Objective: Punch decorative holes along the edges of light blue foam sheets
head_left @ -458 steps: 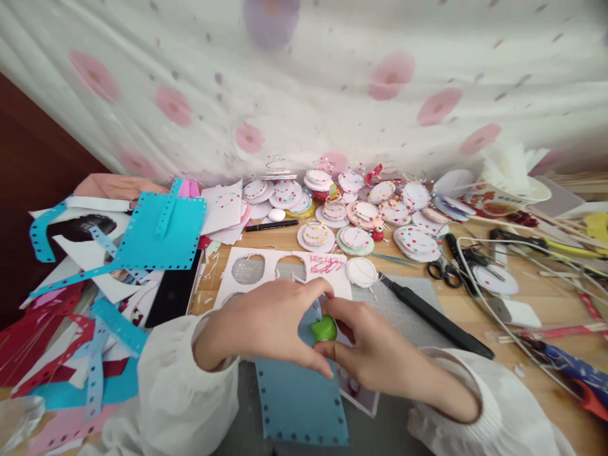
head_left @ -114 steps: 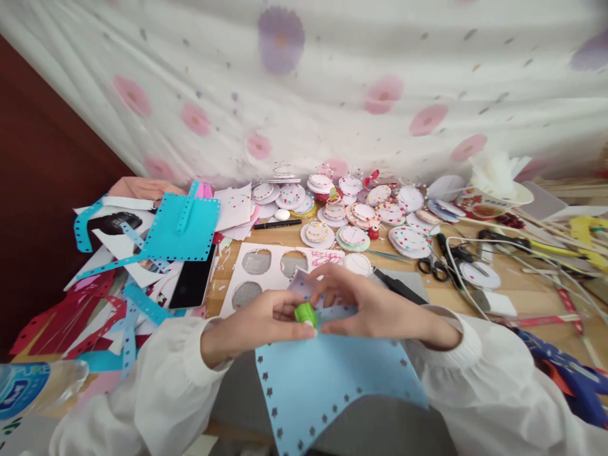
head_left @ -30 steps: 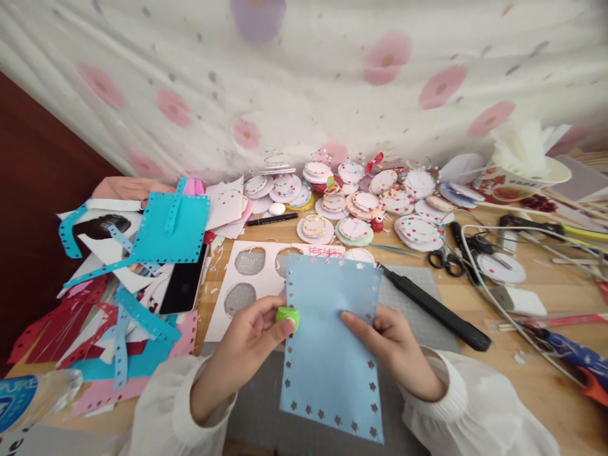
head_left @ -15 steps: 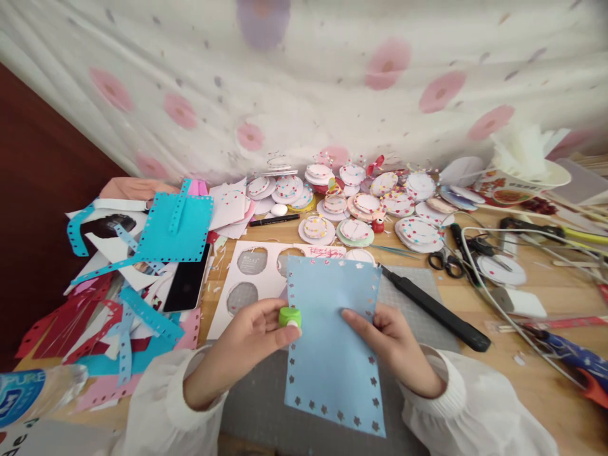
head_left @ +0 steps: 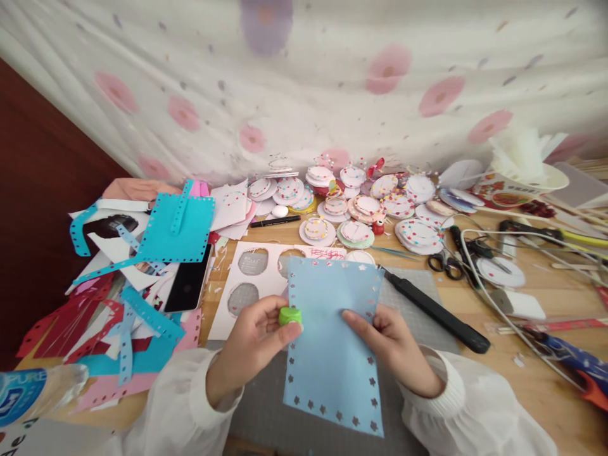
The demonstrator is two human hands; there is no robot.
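Observation:
My left hand (head_left: 261, 345) is closed around a small green craft punch (head_left: 290, 316), thumb on its pale lower part. The punch sits on the left edge of a light blue sheet of paper (head_left: 330, 361). Flower-shaped holes run along the sheet's borders. At the sheet's right edge my right hand (head_left: 394, 345) pinches the paper, with the thumb on top and the other fingers partly hidden behind. Beneath lies a grey cutting mat (head_left: 266, 405), and a white card with round cut-outs (head_left: 223, 304) shows behind my left hand.
Paper scraps (head_left: 152, 323), a turquoise punched sheet (head_left: 178, 228) and a phone (head_left: 187, 285) lie left. Several decorated paper discs (head_left: 356, 234) line the back. To the right are a black craft knife (head_left: 437, 310), scissors (head_left: 446, 266), a white cable (head_left: 463, 244) and a paper bowl (head_left: 517, 183).
My left forearm has shifted slightly right, and the wrist is nearer the sheet. The punch stays on the left edge. My right hand and the paper have hardly moved.

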